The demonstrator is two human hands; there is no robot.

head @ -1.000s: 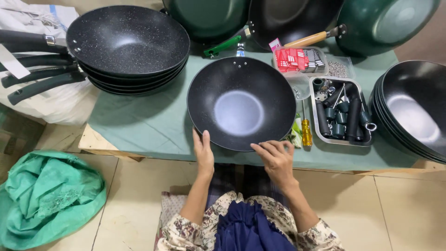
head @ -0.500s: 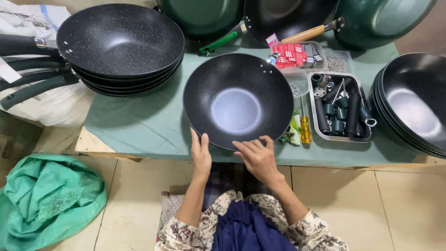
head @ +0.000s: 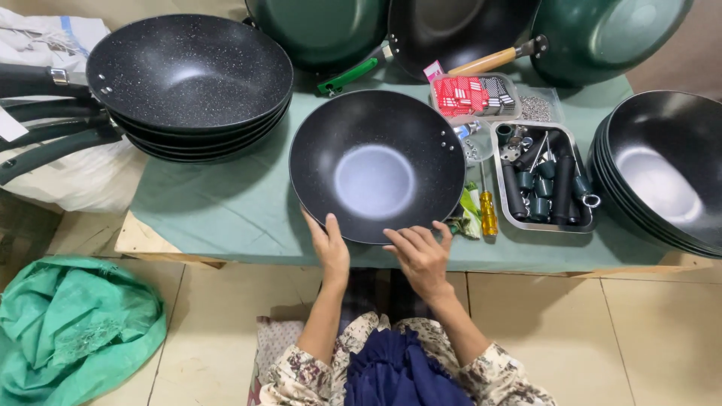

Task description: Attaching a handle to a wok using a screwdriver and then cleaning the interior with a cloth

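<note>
Green-clothed table (head: pixel 226 210): hands, left (head: pixel 331 252), right (head: pixel 421 256), grasp handleless wok (head: pixel 376 165); screwdriver (head: pixel 488 213), parts tray (head: pixel 545 180) alongside.

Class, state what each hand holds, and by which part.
Both the left hand and right hand grip the handleless round black wok by its near rim.
</note>
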